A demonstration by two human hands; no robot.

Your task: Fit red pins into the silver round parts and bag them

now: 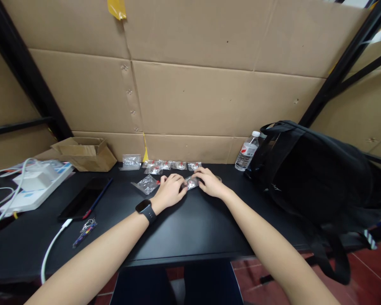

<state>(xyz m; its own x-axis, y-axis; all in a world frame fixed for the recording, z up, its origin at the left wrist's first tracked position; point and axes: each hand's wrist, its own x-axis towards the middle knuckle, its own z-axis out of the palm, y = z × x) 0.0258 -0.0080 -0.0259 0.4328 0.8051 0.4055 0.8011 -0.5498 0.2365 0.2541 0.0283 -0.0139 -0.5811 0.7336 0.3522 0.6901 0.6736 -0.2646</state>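
Between my two hands, a small clear plastic packet (192,183) lies on the black desk, with something shiny and round and a bit of red inside. The fingers of my left hand (170,190) close on the packet's left edge; a dark watch sits on that wrist. My right hand (209,183) pinches the packet from its right side. Just left of my left hand is crumpled clear plastic wrap (147,184). Behind the hands sit several similar packets (179,165) in a loose row. A round edge (219,178) shows partly behind my right hand.
An open cardboard box (87,153) and another clear bag (131,162) stand at the back left. Nearer are a power strip (34,195), a cabled tablet (84,199) and keys (85,232). A water bottle (247,151) and black backpack (320,182) occupy the right. Cardboard panels (190,101) wall the back.
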